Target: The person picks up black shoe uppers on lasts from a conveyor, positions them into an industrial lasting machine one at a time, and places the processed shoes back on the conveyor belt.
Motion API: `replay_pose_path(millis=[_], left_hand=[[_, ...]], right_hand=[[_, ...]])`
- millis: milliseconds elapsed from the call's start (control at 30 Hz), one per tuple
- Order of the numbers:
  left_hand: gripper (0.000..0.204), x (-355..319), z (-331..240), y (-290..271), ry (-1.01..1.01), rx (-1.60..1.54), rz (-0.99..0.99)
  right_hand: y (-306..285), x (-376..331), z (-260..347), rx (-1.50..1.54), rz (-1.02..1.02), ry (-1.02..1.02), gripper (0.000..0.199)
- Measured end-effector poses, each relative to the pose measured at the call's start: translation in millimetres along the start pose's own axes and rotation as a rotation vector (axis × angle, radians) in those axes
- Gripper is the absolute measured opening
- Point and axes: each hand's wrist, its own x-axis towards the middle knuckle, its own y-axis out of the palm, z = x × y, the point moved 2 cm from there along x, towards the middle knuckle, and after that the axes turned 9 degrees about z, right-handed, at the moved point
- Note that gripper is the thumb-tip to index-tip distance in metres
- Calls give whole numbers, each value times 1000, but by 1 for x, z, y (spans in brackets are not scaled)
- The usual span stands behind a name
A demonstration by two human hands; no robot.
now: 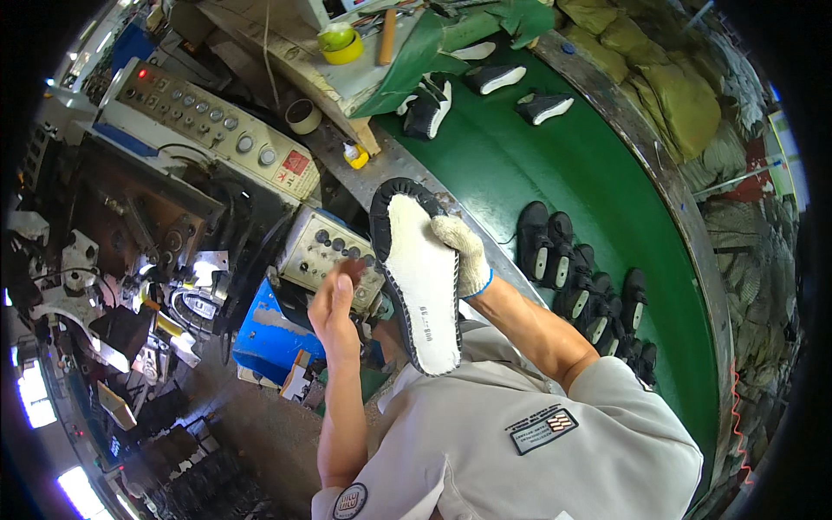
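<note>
A black shoe upper with a white insole board [420,286] is held sole side up, its toe pointing away from me. Dark stitching or pleats run around its edge. My right hand [468,253], in a knitted white glove with a blue cuff, grips it by the right side near the forefoot. To the left of the shoe is my bare left hand [334,312], thumb stretched out and fingers pointing away. Its fingertips blur into a reddish-brown smear, and I see nothing clearly held. Behind this hand sits a control box with dark knobs [325,247].
A long control panel [208,121] and machine parts [147,234] stand at the left. Across a green belt [511,165] lie several black shoes [576,269], more at its far end. Yellow tape [342,50] and a small yellow bottle [355,156] are near a wooden bench.
</note>
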Motion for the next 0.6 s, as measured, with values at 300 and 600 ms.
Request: replay_pose_path(millis=[300, 600], left_hand=[[49, 40, -10, 100, -185, -387, 418], [45, 56, 47, 165, -339, 100, 492]], right_hand=[[-35, -37, 28, 38, -79, -39, 41], [-153, -84, 125, -479, -452, -66, 31]])
